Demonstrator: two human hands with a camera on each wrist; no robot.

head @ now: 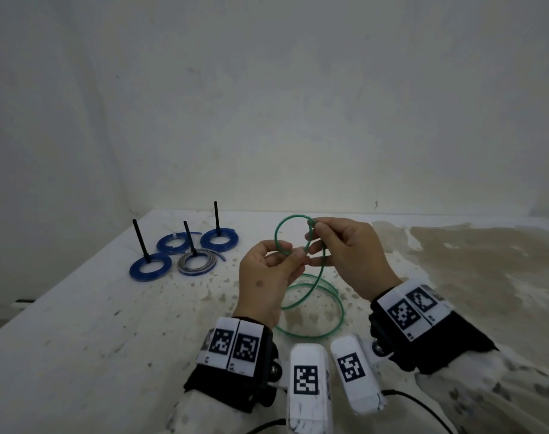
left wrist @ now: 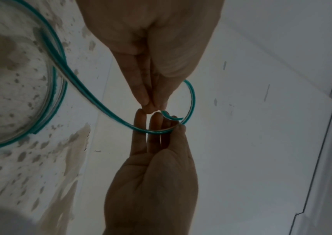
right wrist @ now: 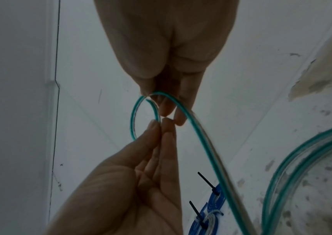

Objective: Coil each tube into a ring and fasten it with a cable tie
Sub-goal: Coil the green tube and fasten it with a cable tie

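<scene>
text: none legible | signs: black-and-white square coded marker tags (head: 243, 347) on the white blocks of the black wrist bands, no words or digits readable | tiny dark marks under the tags: too small to read | tubes, counter: unlabelled

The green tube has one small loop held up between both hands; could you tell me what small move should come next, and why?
Probably wind another turn onto the loop: the left hand and right hand pinch one turn of the green tube, while the rest lies loose on the table.
</scene>
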